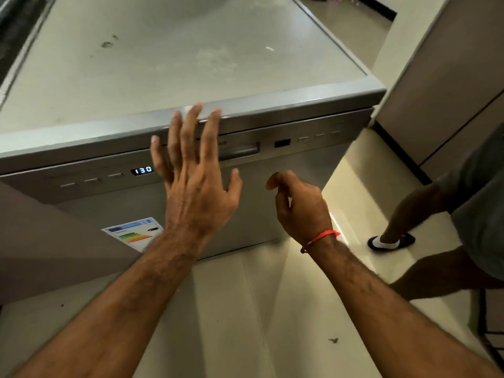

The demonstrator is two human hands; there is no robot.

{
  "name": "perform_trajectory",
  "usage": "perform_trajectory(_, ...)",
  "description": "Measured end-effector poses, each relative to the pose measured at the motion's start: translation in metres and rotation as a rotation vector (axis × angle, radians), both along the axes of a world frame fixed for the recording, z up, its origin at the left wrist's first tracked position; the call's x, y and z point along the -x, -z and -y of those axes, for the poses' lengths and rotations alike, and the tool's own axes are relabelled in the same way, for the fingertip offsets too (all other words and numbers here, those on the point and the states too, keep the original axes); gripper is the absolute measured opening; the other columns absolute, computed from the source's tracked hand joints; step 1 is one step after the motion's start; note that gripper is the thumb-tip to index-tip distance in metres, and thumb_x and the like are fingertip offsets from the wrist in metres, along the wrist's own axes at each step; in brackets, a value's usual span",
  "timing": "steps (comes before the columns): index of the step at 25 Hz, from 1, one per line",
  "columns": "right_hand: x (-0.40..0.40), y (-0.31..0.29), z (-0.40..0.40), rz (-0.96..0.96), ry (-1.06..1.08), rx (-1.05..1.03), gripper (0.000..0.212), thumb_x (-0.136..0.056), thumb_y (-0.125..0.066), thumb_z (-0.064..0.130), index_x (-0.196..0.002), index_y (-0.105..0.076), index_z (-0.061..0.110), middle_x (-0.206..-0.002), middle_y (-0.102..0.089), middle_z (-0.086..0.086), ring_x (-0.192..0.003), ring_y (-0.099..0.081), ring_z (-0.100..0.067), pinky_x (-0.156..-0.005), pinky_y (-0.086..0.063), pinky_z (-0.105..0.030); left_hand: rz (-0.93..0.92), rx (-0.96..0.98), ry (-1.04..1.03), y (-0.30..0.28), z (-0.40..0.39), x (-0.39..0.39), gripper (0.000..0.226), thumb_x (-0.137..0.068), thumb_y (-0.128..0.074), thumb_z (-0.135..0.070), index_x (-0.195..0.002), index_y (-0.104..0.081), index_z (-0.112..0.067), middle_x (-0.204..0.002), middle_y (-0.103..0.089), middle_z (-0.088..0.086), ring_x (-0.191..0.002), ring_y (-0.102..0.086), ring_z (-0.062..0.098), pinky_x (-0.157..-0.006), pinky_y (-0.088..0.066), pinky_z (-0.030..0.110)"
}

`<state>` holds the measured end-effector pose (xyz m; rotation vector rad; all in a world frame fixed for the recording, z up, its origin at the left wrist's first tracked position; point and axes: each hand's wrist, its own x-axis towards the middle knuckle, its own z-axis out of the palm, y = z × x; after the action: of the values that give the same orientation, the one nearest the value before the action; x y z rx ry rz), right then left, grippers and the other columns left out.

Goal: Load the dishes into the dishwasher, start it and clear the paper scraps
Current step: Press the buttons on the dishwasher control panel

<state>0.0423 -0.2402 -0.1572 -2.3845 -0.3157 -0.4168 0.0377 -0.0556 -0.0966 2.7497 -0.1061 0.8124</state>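
Observation:
The steel dishwasher [300,170] stands in front of me with its door closed. A lit display [141,170] on the control strip reads 130. My left hand [195,173] is spread with straight fingers over the upper door, its fingertips at the top edge beside the recessed handle [241,151]. My right hand [298,205] hovers lower in front of the door with loosely curled fingers and holds nothing. A small white scrap [270,48] lies on the dishwasher's top. No dishes are in view.
An energy label [133,233] is stuck low on the door. A cabinet side [41,241] stands at the left and another cabinet [450,91] at the right. My leg and foot [390,241] are on the tiled floor, with small dark bits [333,340] near them.

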Motion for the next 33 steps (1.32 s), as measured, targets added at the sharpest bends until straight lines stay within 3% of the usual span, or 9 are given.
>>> perform_trajectory(2, 0.000, -0.009, -0.028, 0.072, -0.154, 0.034, 0.027, -0.090, -0.049, 0.004, -0.108, -0.064, 0.017, -0.105, -0.070, -0.001, -0.095, -0.064, -0.020, -0.080, -0.056, -0.042, 0.017, 0.069, -0.181, -0.002, -0.041, 0.016, 0.095, -0.078, -0.068, -0.037, -0.159, -0.020, -0.023, -0.167, -0.014, 0.005, -0.155, -0.006, 0.029, -0.119, -0.010, 0.063)
perform_trajectory(5, 0.001, -0.026, -0.072, 0.309, -0.300, 0.119, 0.035, -0.080, -0.054, -0.001, -0.109, -0.068, 0.013, -0.128, -0.062, -0.008, -0.123, -0.054, -0.030, -0.103, -0.045, -0.045, 0.015, 0.156, -0.369, -0.005, -0.102, 0.040, 0.094, -0.079, -0.069, -0.028, -0.158, -0.018, -0.022, -0.167, -0.010, 0.003, -0.155, -0.002, 0.031, -0.116, -0.015, 0.065)
perform_trajectory(9, -0.010, -0.047, -0.114, 0.461, -0.245, 0.144, 0.058, -0.080, -0.050, -0.007, -0.135, -0.058, 0.011, -0.152, -0.042, -0.014, -0.145, -0.029, -0.036, -0.116, -0.028, -0.053, -0.089, 0.068, -0.414, 0.000, -0.149, 0.053, 0.102, -0.080, -0.072, -0.016, -0.160, -0.009, -0.022, -0.169, -0.001, -0.005, -0.155, 0.008, 0.028, -0.117, -0.009, 0.067)
perform_trajectory(14, -0.019, -0.045, -0.137, 0.493, -0.087, 0.303, 0.082, -0.072, -0.054, -0.008, -0.150, -0.041, 0.016, -0.156, -0.035, -0.011, -0.147, -0.021, -0.038, -0.120, -0.013, -0.060, -0.105, 0.020, -0.388, 0.005, -0.157, 0.056, 0.108, -0.077, -0.074, -0.010, -0.160, -0.007, -0.026, -0.169, 0.000, -0.008, -0.155, 0.008, 0.026, -0.114, -0.020, 0.060)
perform_trajectory(19, -0.030, -0.031, -0.147, 0.503, 0.017, 0.402, 0.090, -0.078, -0.072, 0.016, -0.155, -0.026, 0.019, -0.154, -0.022, -0.004, -0.148, -0.015, -0.034, -0.122, -0.005, -0.056, -0.092, 0.026, -0.404, 0.012, -0.155, 0.051, 0.110, -0.076, -0.079, -0.020, -0.160, -0.009, -0.024, -0.169, -0.003, -0.004, -0.155, 0.005, 0.029, -0.108, -0.030, 0.055)
perform_trajectory(24, -0.036, -0.019, -0.152, 0.545, 0.055, 0.373, 0.090, -0.079, -0.077, 0.025, -0.154, -0.027, 0.021, -0.153, -0.018, -0.002, -0.148, -0.015, -0.035, -0.121, -0.007, -0.058, -0.067, 0.009, -0.425, 0.019, -0.155, 0.046, 0.110, -0.075, -0.083, -0.034, -0.159, -0.013, -0.022, -0.168, -0.007, -0.001, -0.155, 0.002, 0.032, -0.105, -0.032, 0.054)
perform_trajectory(33, -0.036, -0.019, -0.162, 0.552, 0.084, 0.285, 0.075, -0.085, -0.068, 0.022, -0.149, -0.029, 0.022, -0.152, -0.022, -0.002, -0.148, -0.016, -0.035, -0.121, -0.008, -0.059, 0.053, 0.027, -0.430, 0.019, -0.159, 0.042, 0.095, -0.074, -0.072, -0.004, -0.155, -0.028, -0.027, -0.164, -0.022, -0.008, -0.154, -0.009, 0.027, -0.100, -0.031, 0.043)
